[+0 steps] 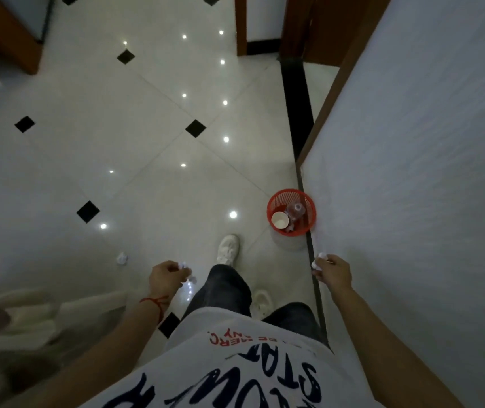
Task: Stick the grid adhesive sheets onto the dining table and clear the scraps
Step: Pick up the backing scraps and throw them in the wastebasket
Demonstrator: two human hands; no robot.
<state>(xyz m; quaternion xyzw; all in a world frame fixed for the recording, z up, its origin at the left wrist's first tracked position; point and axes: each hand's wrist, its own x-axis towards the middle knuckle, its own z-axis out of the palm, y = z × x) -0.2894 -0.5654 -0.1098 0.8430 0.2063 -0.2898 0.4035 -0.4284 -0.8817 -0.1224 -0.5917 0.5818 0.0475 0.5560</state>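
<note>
Currently both hands grip crumpled white scraps: left hand point(167, 275) curls round one wad point(183, 265), right hand point(333, 270) pinches another point(320, 258). Wads are rounded, with no clear long axis. A third scrap point(122, 258) lies on the tiled floor point(117, 128), left of the left hand. Red mesh bin point(291, 212) stands ahead, near the right hand.

Ahead of my right hand point(334, 270) the red bin point(291, 212) stands open-topped against the wall point(412, 172), a cup point(279, 220) and bottle point(295, 209) inside. Bare floor point(147, 128) lies ahead of my left hand point(166, 278); one scrap point(122, 258) lies just beyond it.
</note>
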